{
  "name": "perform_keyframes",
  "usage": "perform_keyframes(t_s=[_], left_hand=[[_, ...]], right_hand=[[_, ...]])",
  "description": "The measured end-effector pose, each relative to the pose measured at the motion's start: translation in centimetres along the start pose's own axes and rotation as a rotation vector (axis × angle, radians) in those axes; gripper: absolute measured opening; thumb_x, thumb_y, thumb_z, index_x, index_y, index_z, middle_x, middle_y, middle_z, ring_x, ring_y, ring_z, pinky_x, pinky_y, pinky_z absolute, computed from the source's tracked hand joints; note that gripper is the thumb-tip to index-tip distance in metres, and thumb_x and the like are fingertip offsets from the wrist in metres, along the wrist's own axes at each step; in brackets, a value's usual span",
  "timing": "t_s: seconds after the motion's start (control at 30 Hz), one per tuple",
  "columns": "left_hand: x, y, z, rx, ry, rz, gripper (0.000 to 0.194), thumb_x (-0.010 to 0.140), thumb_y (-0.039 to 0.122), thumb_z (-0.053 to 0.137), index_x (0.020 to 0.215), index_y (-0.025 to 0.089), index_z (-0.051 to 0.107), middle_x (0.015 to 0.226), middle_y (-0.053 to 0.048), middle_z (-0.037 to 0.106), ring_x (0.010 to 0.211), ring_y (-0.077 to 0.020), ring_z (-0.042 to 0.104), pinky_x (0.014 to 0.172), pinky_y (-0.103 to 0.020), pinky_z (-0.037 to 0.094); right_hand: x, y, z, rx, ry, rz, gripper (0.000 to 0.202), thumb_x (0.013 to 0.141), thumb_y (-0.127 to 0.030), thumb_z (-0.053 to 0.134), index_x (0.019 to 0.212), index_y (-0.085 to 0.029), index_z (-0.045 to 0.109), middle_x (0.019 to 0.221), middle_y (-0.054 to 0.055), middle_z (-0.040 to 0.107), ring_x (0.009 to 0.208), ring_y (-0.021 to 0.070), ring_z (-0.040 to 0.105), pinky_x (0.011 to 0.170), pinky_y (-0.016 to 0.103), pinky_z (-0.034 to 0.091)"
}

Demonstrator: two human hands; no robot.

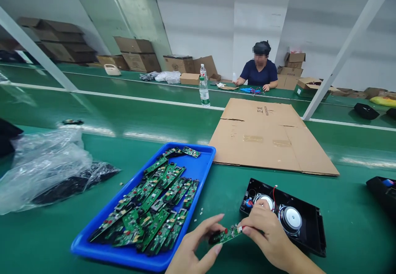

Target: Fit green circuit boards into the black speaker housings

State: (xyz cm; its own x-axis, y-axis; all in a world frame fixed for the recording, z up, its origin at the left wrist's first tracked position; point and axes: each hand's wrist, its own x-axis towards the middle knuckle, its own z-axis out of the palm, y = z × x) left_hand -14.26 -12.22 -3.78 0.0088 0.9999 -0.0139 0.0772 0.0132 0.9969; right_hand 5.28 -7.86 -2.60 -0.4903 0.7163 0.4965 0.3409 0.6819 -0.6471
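Between thumb and fingers, my left hand [198,245] grips one end of a green circuit board [229,235]. At the board's other end, my right hand [267,228] pinches a small white connector [239,229] against it; whether the plug is seated I cannot tell. Behind my right hand lies an open black speaker housing [312,237] with two round speakers [291,219] and a red wire, partly covered by that hand. To the left, a blue tray [202,162] bears several loose circuit boards [154,195].
A flat cardboard sheet [262,142] lies beyond the housing. Clear plastic bags [46,167] rest at left. Another black housing [383,195] sits at the right edge. A water bottle [204,92] stands on the far ledge. Across the bench sits a person [260,70] at work.
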Motion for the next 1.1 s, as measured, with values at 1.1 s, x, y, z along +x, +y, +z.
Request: perform_keyframes(t_s=[1.1], left_hand=[[2.3,-1.1,3.3,-0.448,-0.091,-0.384,0.048,0.063,0.055,0.073,0.087,0.015,0.069,0.071,-0.002,0.055,0.067,-0.0149,0.047,0.060,-0.023,0.043]], right_hand=[[-0.9,0.1,1.4,-0.565,0.149,-0.253,0.024,0.089,-0.007,0.040,0.077,-0.015,0.059,0.055,-0.003,0.045,0.055,0.0108,0.039,0.077,0.032,0.036]])
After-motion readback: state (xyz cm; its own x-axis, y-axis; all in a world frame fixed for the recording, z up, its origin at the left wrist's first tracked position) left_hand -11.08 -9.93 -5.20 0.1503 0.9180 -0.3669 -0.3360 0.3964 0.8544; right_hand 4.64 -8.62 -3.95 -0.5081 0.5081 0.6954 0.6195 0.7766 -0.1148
